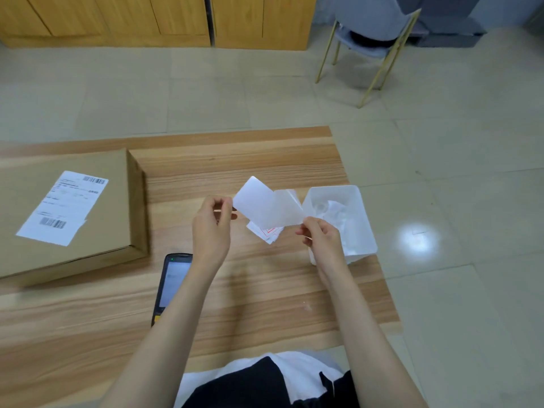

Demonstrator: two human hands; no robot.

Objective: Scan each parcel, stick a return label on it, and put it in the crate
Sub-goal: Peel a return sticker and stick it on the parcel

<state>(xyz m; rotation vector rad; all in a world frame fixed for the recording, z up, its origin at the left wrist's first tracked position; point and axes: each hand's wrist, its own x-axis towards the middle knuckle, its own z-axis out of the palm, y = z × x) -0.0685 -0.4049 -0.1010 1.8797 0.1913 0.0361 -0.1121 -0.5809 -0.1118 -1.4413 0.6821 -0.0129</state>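
Note:
A flat brown cardboard parcel (67, 213) lies at the left of the wooden table (235, 290), a white shipping label with barcodes stuck on its top. Above the table's middle, my left hand (212, 228) pinches the left corner of a white label (256, 200). My right hand (322, 240) pinches the translucent backing sheet (287, 210), which is partly peeled away from the label. A black handheld scanner (172, 284) lies screen-up on the table, partly under my left forearm.
A small stack of labels with red print (266, 232) lies on the table below the held sheet. A white plastic bin (353, 201) holding crumpled backing paper stands at the table's right edge. A grey chair (374, 33) stands on the tiled floor beyond.

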